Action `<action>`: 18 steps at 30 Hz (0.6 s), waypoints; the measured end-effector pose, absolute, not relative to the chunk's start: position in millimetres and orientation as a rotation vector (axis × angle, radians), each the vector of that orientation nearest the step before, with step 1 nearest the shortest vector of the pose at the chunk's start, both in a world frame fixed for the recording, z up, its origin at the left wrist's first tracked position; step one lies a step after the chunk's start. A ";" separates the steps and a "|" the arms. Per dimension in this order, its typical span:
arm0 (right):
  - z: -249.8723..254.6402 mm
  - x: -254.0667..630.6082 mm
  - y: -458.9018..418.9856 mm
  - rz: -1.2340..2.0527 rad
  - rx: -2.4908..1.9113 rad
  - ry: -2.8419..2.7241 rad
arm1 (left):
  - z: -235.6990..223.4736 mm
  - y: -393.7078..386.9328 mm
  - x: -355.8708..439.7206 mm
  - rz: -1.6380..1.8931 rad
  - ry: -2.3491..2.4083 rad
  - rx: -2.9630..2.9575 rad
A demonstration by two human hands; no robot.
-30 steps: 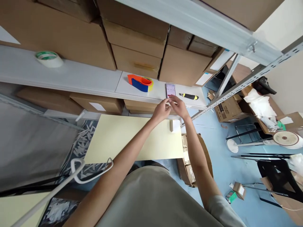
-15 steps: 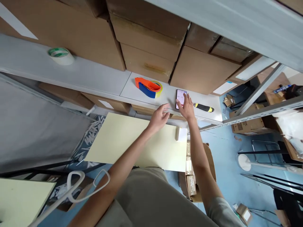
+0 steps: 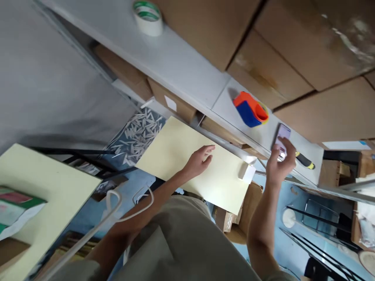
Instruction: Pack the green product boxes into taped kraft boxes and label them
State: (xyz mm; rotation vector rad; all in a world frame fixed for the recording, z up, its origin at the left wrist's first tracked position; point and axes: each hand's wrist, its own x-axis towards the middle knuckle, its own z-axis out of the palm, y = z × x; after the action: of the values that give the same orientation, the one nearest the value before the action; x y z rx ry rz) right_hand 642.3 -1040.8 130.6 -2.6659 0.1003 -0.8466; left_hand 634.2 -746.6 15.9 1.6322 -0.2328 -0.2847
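A slim smartphone with a lit pale-lilac screen lies face up on the light grey shelf board, and the person's right hand is over its near end. The thumb and index finger of that hand are spread apart, gripping nothing; whether a fingertip actually touches the screen I cannot tell. The left hand hangs well to the left of the phone, above the pale yellow rectangular surface, its fingers loosely curved, the thumb apart from them, nothing held. Just to the right of the phone, a slim black and yellow handheld tool rests on the shelf board. Near the phone on its left stands the orange and blue plastic tape dispenser, a yellow ring showing at its edge. Much farther left of the phone, on the same board, sits a cream roll of tape with a green and white core. Behind the phone are brown cardboard boxes. Nearer the person than the phone, and to its left, a small white box stands at the corner of the surface.
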 end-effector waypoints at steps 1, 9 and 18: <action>131.5 635.0 -999.4 -0.813 -2.588 0.093 | 5.3 -720.7 631.6 -0.294 -0.173 1.626; -40.1 724.6 -687.8 0.146 -2.300 -0.611 | -95.3 -523.2 622.1 -0.075 0.364 1.675; -266.3 878.0 -487.1 0.571 -2.694 -0.809 | -240.2 -369.7 775.7 0.250 0.417 1.917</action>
State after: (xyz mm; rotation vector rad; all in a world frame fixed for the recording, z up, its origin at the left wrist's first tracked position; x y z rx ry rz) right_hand 878.0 -487.1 -266.3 -2.6941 -0.8087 0.5713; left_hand 775.7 -369.7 -240.2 1.9168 0.4171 0.2503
